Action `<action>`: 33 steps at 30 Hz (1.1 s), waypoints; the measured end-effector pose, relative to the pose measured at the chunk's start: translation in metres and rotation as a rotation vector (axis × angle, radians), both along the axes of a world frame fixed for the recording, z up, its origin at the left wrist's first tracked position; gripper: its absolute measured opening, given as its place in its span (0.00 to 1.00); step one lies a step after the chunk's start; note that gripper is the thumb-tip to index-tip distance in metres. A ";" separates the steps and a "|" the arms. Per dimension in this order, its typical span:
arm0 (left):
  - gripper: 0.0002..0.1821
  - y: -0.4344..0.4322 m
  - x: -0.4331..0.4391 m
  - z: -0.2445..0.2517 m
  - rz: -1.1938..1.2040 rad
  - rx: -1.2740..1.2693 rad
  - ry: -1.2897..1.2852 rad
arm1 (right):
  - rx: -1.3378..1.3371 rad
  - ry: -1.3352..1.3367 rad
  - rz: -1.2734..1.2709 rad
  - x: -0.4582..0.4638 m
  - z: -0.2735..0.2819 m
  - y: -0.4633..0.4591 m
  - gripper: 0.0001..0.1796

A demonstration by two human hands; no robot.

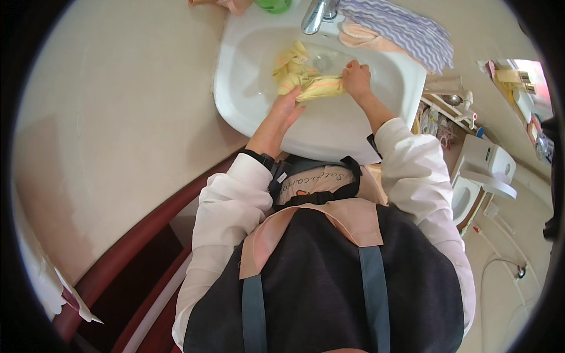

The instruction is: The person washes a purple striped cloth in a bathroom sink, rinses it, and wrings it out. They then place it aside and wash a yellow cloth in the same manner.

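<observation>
A wet yellow cloth with orange stripes is stretched between my hands inside a white washbasin. My left hand has its thumb over the cloth's lower left part, with some fingers spread beneath. My right hand is closed around the cloth's right end. The bunched rest of the cloth lies towards the basin's left side, beside the drain. Shallow water seems to stand around the drain. Above it is a chrome faucet.
A purple-and-white wavy-striped towel and a peach cloth lie on the basin's back right rim. A green bottle stands at the back left. White pipes and a toilet are to the right.
</observation>
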State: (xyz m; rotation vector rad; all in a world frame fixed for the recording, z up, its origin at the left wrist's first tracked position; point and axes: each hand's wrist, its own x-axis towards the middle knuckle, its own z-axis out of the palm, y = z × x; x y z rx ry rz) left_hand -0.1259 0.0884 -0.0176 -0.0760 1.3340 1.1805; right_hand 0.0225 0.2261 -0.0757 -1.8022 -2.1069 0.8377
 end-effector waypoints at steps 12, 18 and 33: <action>0.28 -0.017 -0.015 -0.054 0.162 -0.279 -0.258 | -0.150 -0.104 0.337 -0.027 -0.025 -0.028 0.25; 0.28 -0.017 -0.014 -0.052 0.190 0.425 -0.586 | -0.054 0.446 0.363 -0.059 0.057 -0.107 0.20; 0.19 0.025 0.008 0.034 -0.064 0.574 -0.480 | 0.319 0.671 0.294 -0.058 0.103 -0.071 0.11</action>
